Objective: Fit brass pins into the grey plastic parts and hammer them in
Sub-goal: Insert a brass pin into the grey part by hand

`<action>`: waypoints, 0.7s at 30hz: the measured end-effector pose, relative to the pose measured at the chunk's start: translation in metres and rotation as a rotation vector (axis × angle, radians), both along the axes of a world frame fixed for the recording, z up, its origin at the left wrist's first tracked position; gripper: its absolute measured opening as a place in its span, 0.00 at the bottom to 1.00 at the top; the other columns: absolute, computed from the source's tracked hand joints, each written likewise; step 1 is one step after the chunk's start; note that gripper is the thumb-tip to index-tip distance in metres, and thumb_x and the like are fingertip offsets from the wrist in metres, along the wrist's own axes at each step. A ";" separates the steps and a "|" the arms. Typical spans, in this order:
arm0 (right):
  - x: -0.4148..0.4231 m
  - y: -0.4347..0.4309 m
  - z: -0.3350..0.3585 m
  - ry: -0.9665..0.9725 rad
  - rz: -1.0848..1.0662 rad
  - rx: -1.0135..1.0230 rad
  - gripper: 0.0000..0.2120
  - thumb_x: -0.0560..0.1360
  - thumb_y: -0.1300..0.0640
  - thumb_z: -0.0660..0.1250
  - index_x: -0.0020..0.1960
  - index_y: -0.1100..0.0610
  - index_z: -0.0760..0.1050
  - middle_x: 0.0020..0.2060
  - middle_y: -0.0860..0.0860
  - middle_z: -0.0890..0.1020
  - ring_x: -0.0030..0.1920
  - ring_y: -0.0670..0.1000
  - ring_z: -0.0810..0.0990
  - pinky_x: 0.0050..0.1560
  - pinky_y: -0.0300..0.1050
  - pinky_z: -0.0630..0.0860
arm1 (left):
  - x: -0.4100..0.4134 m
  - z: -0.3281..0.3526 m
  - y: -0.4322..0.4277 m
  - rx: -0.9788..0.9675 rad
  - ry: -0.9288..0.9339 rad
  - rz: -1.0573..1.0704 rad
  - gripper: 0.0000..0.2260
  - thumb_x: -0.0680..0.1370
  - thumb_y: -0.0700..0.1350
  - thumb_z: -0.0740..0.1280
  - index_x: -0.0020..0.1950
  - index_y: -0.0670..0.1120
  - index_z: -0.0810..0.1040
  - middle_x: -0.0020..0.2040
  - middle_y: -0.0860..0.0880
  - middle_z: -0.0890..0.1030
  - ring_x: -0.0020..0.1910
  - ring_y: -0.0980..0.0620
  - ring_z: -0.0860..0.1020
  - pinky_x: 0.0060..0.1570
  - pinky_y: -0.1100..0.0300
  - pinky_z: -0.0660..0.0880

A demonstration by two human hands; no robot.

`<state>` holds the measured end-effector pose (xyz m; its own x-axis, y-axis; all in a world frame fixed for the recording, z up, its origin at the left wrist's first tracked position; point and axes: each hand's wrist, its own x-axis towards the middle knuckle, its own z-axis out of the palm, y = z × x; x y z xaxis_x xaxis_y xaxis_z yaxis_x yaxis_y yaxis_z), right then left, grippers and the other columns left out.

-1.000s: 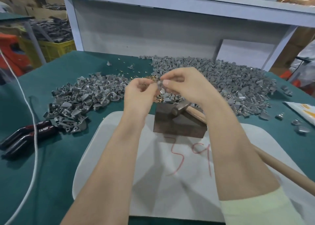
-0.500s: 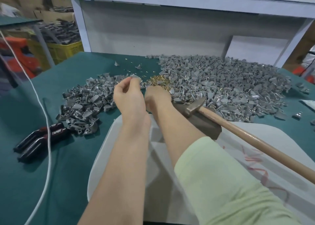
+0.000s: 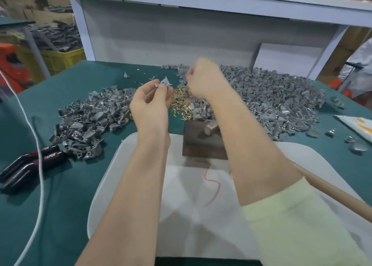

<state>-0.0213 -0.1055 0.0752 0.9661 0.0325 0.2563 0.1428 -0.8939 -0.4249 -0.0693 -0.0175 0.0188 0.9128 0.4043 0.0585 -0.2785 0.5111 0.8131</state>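
My left hand (image 3: 151, 102) pinches a small grey plastic part (image 3: 165, 81) between thumb and fingertips, raised over the green table. My right hand (image 3: 203, 78) hovers blurred above the heap of brass pins (image 3: 180, 102), fingers curled together; whether a pin sits between them cannot be told. A hammer lies with its head (image 3: 211, 127) on the dark metal block (image 3: 201, 143) and its wooden handle (image 3: 332, 191) running to the lower right, partly hidden by my right forearm.
A large pile of grey parts (image 3: 271, 96) spreads at the right, a smaller pile (image 3: 88, 122) at the left. Black-and-red pliers (image 3: 30, 163) and a white cable (image 3: 38, 149) lie far left. A white mat (image 3: 201, 215) covers the near table.
My right hand has lifted from the brass pin heap and moved up and right. My left hand still holds the grey part, turned slightly. The view shifted.
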 end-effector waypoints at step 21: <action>-0.078 -0.121 -0.060 0.344 -0.182 -0.003 0.25 0.75 0.41 0.64 0.29 0.59 0.68 0.25 0.52 0.68 0.29 0.53 0.68 0.29 0.44 0.60 | -0.003 -0.021 -0.016 1.151 0.224 -0.304 0.05 0.76 0.46 0.69 0.40 0.52 0.76 0.49 0.52 0.81 0.56 0.48 0.77 0.64 0.47 0.69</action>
